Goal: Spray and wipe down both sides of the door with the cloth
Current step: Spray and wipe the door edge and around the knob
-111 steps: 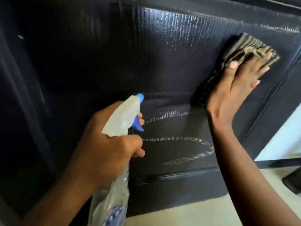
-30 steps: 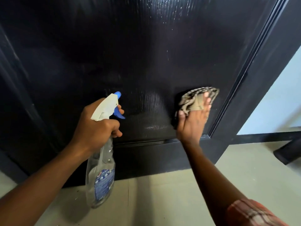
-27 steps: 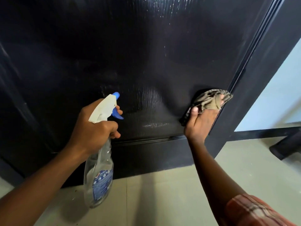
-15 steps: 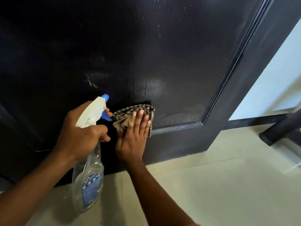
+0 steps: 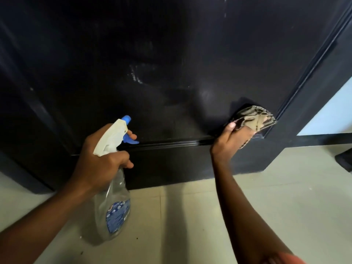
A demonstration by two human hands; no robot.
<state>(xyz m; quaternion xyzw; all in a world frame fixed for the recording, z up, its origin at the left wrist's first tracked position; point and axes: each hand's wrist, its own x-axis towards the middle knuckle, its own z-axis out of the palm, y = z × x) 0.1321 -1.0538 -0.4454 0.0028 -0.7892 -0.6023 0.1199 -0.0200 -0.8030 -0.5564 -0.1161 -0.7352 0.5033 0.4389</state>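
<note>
- Door (image 5: pixel 171 54): dark and upright, it fills the upper view, and its bottom edge meets the pale floor (image 5: pixel 285 206). Faint streaks show near the middle of the panel.
- Cloth (image 5: pixel 257 119): bunched and pressed against the door at the lower right corner of the recessed panel, just beside the moulding.
- Right hand (image 5: pixel 230 141): fingers and thumb are curled round the cloth, grasping it against the door face.
- Left hand (image 5: pixel 101 162): fingers are clenched round the neck of the spray bottle (image 5: pixel 114 206), with one finger on the blue trigger (image 5: pixel 131 141). The nozzle faces the door near the panel's bottom edge.
- Risk 1: a bunched cloth probably rides over the moulding grooves and leaves residue in the corner.
- Risk 2: the finger resting on the trigger could fire by accident, re-wetting wiped areas or dripping onto the floor and making it slippery.
- Risk 3: only this face is visible, so the other side and the bottom rail may get missed.
</note>
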